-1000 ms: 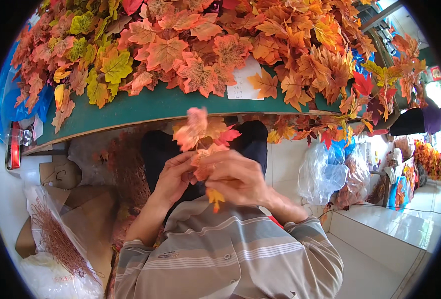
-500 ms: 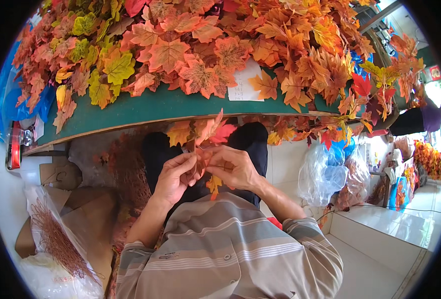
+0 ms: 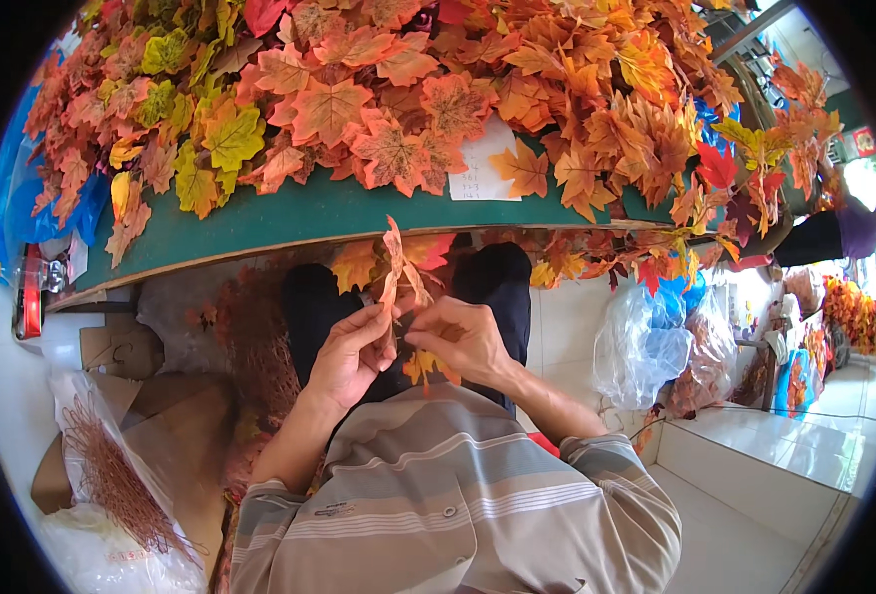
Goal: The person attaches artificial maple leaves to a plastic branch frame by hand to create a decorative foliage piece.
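Note:
Between my knees, over my lap, my left hand [image 3: 344, 358] pinches an artificial maple leaf sprig [image 3: 392, 269] in orange-pink, its leaves pointing up past the fingertips. Close beside it my right hand [image 3: 466, 342] is closed, thumb against fingers; whatever it grips is too small to make out. A yellow-orange leaf [image 3: 428, 366] shows below the right fingers. Behind the sprig, a yellow leaf [image 3: 357, 265] and a red leaf [image 3: 432, 249] appear under the table edge.
A green table [image 3: 290, 220] bears a big heap of artificial leaves [image 3: 517, 79] and a white paper slip [image 3: 486, 170]. At left stand cardboard [image 3: 186, 436] and a bundle of thin brown stems [image 3: 111, 465]. Plastic bags [image 3: 646, 337] are at right.
The sprig now stands more upright, with its leaves spread above my left fingers. My right hand has drawn slightly away from my left, opening a small gap.

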